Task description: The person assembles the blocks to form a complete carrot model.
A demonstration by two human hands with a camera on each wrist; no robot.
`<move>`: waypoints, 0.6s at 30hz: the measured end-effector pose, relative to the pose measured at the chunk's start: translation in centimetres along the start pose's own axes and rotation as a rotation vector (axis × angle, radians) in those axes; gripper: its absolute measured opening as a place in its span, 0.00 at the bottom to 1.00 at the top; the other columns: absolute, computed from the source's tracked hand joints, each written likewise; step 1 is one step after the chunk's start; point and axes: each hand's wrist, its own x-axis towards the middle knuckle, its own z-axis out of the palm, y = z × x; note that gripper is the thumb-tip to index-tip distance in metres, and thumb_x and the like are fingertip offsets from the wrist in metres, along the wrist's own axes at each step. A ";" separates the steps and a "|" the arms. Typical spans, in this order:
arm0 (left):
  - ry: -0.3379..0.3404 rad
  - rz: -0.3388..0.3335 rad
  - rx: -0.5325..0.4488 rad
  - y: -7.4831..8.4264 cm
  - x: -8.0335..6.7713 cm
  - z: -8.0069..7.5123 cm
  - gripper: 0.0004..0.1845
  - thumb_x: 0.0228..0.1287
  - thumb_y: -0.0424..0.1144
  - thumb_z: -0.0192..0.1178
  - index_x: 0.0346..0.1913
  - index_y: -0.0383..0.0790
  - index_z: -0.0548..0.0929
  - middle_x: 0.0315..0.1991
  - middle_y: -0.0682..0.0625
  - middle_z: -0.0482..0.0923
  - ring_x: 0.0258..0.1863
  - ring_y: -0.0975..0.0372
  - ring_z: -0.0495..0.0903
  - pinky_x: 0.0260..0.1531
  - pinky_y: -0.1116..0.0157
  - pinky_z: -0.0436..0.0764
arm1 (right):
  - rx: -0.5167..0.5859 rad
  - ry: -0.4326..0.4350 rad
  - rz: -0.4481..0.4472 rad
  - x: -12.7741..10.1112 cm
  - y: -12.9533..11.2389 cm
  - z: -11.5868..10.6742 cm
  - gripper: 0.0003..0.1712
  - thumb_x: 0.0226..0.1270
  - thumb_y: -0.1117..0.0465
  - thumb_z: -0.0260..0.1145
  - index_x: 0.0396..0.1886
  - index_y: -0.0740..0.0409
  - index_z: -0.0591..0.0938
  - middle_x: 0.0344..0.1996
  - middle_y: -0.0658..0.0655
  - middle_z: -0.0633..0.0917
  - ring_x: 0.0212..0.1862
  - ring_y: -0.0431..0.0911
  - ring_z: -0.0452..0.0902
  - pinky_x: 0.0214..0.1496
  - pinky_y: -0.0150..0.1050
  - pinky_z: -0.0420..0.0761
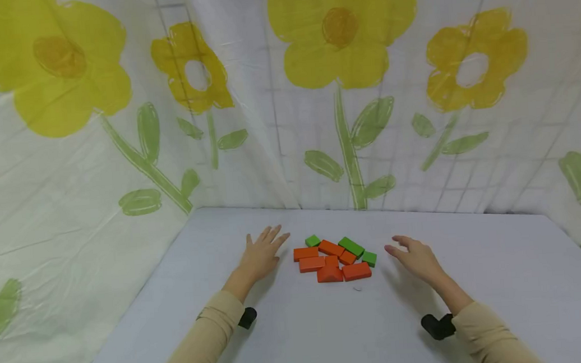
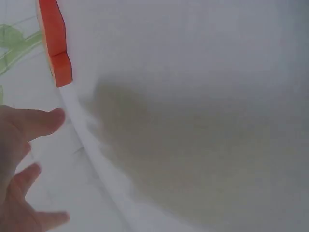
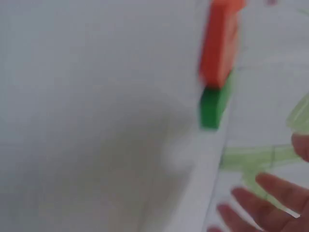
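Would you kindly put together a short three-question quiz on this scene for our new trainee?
1. True or false: the left hand grips an orange block.
2. Which colours are the blocks in the pile between the hands? A) orange and green B) blue and yellow C) red and white
3. Fill in: the right hand holds ____.

Key: 1. False; its fingers are spread and it lies beside the pile on the table. 2. A. 3. Nothing; its fingers are relaxed, apart from the blocks.
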 end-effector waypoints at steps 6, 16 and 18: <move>-0.122 0.199 -0.072 1.7 2.6 0.3 0.30 0.61 0.18 0.56 0.63 0.47 0.76 0.63 0.43 0.70 0.60 0.49 0.71 0.53 0.49 0.75 | 0.222 -0.028 0.045 -0.7 -2.0 1.3 0.19 0.70 0.58 0.61 0.52 0.69 0.80 0.38 0.63 0.85 0.39 0.52 0.80 0.38 0.43 0.79; -0.255 0.234 0.158 3.8 4.8 0.5 0.31 0.63 0.23 0.60 0.64 0.58 0.75 0.59 0.49 0.68 0.54 0.57 0.70 0.48 0.57 0.78 | 0.239 -0.040 0.045 -2.0 -2.0 1.9 0.16 0.67 0.61 0.63 0.48 0.68 0.81 0.32 0.57 0.85 0.36 0.47 0.79 0.36 0.40 0.76; -0.256 0.236 0.164 3.8 4.9 0.6 0.31 0.63 0.22 0.59 0.64 0.57 0.75 0.61 0.49 0.67 0.56 0.57 0.70 0.50 0.57 0.78 | 0.241 -0.043 0.046 -2.1 -2.1 1.8 0.16 0.67 0.61 0.63 0.48 0.68 0.81 0.33 0.57 0.85 0.36 0.47 0.79 0.36 0.40 0.76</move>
